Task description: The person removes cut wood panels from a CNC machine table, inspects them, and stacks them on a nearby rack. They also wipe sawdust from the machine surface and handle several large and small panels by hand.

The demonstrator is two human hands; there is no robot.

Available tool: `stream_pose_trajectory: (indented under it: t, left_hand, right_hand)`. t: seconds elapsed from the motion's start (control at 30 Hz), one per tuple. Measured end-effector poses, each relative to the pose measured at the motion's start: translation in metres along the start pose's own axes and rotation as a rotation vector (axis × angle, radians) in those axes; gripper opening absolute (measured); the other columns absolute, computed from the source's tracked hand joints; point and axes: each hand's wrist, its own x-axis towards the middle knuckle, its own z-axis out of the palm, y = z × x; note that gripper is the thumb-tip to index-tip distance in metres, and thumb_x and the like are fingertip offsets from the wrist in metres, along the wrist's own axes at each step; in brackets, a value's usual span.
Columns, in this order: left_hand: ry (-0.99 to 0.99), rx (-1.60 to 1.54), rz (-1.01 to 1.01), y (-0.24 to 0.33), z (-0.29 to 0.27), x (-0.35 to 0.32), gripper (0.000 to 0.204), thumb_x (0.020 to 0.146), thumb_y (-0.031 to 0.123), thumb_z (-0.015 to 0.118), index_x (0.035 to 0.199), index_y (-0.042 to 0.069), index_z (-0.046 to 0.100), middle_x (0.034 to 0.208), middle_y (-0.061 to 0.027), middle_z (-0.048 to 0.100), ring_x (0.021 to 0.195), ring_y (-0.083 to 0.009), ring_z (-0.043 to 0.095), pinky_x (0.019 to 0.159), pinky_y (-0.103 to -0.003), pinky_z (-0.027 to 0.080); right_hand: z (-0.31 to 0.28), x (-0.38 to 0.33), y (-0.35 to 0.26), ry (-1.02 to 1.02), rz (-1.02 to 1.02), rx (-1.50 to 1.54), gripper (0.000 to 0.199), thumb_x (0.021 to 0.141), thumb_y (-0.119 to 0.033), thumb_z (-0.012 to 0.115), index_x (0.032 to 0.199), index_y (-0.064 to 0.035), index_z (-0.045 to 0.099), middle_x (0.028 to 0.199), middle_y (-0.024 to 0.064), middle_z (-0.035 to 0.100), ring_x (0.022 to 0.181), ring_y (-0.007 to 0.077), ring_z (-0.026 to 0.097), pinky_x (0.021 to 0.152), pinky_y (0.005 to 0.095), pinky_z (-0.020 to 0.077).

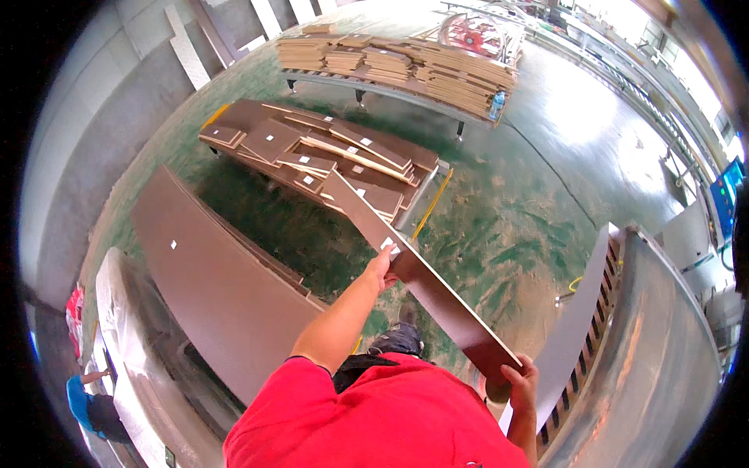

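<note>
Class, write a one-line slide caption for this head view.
Both hands, left hand and right hand, carry a long dark-brown wooden panel above the green floor.

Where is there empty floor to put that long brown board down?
The widest bare patch is the green floor between the cart of stacked dark brown panels and the grey metal machine. More floor lies open beyond, before the table of pale wooden boards. It is crowded by the large dark brown sheet, leftward. Both hands hold the long brown board.
</note>
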Motion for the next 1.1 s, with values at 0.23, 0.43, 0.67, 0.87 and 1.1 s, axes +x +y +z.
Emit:
stream_pose_trajectory:
  t: [0.23, 0.43, 0.67, 0.87, 1.1]
  left_hand:
    - [0.033, -0.056, 0.001, 0.116, 0.099, 0.144, 0.056, 0.082, 0.055, 0.060, 0.115, 0.010, 0.059, 0.092, -0.0087, 0.058, 0.067, -0.0211, 0.055, 0.061, -0.038, 0.047]
    - [-0.097, -0.033, 0.000, 0.244, 0.164, 0.240, 0.052, 0.083, 0.054, 0.061, 0.114, 0.011, 0.057, 0.099, -0.0055, 0.051, 0.078, -0.0176, 0.054, 0.060, -0.033, 0.046]
    - [-0.014, -0.121, 0.018, 0.338, 0.220, 0.365, 0.045, 0.083, 0.053, 0.059, 0.098, 0.011, 0.064, 0.086, -0.0039, 0.054, 0.069, -0.0148, 0.048, 0.053, -0.029, 0.040]
    - [0.187, -0.307, -0.006, 0.392, 0.247, 0.483, 0.034, 0.080, 0.043, 0.064, 0.092, 0.011, 0.063, 0.072, -0.0009, 0.047, 0.062, -0.0132, 0.044, 0.054, -0.031, 0.038]
    - [0.346, -0.357, -0.040, 0.460, 0.271, 0.579, 0.036, 0.080, 0.046, 0.066, 0.095, 0.013, 0.063, 0.080, -0.0003, 0.048, 0.069, -0.0141, 0.047, 0.071, -0.038, 0.045]
  right_hand:
    - [0.002, 0.204, -0.054, 0.050, 0.064, 0.079, 0.028, 0.079, -0.003, 0.070, 0.106, 0.0027, 0.065, 0.098, 0.0094, 0.070, 0.087, 0.0173, 0.066, 0.081, 0.0302, 0.0505]
    - [0.043, 0.357, -0.140, 0.095, 0.048, 0.096, 0.026, 0.079, -0.003, 0.069, 0.103, 0.0024, 0.063, 0.096, 0.0096, 0.070, 0.086, 0.0173, 0.065, 0.084, 0.0307, 0.0494]
    - [0.059, 0.538, -0.189, 0.077, 0.118, 0.089, 0.023, 0.080, -0.004, 0.067, 0.102, 0.0015, 0.062, 0.095, 0.0076, 0.068, 0.084, 0.0159, 0.064, 0.079, 0.0294, 0.0491]
    - [0.072, 0.734, -0.226, -0.126, 0.225, 0.055, 0.022, 0.083, -0.004, 0.067, 0.103, 0.0018, 0.062, 0.095, 0.0074, 0.068, 0.085, 0.0164, 0.065, 0.080, 0.0301, 0.0501]
    - [0.101, 0.923, -0.264, -0.233, 0.380, 0.005, 0.025, 0.081, -0.004, 0.069, 0.105, 0.0027, 0.063, 0.098, 0.0091, 0.070, 0.088, 0.0178, 0.066, 0.084, 0.0312, 0.0501]
